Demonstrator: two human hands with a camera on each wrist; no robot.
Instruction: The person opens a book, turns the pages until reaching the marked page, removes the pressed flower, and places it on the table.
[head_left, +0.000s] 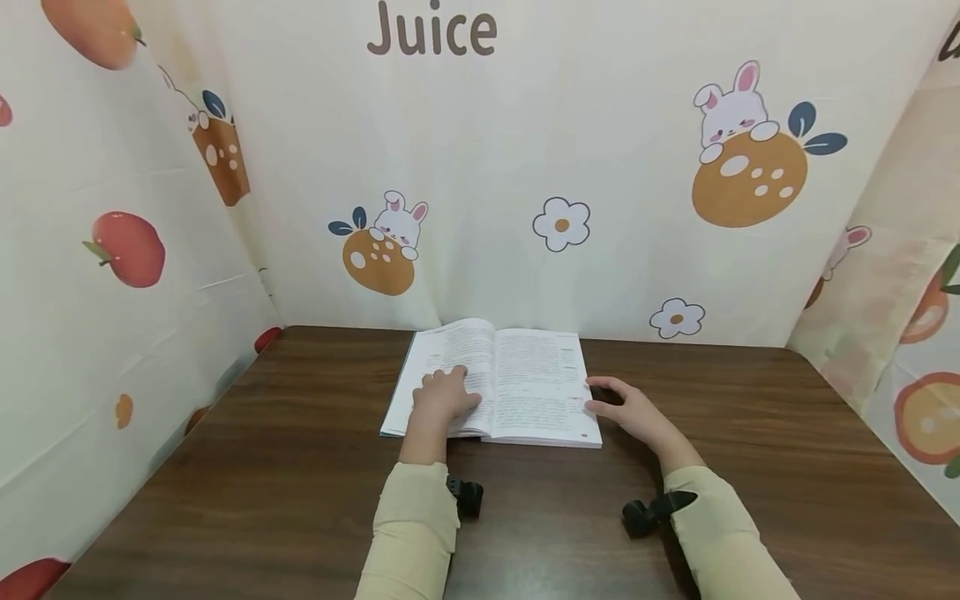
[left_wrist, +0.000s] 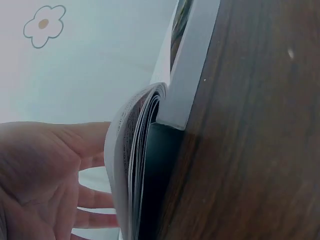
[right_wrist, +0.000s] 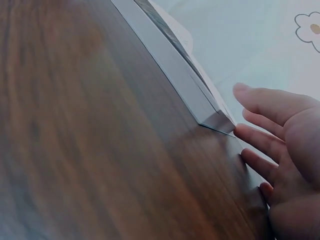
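An open book lies on the brown table, its pages printed with text. My left hand rests on the left page with its fingers spread. In the left wrist view, the fingertips of the left hand touch the curved pages, a thin stack above a dark cover. At the book's right edge is my right hand. Seen from the right wrist, the fingers of the right hand extend to the corner of the thick page block, while the thumb stands apart above it.
The wood-grain table spreads around the book on both sides and in front. Behind it hangs a pale curtain printed with rabbits, fruit and flowers, and similar cloth covers both sides. A black strap camera sits at the left wrist, another at the right.
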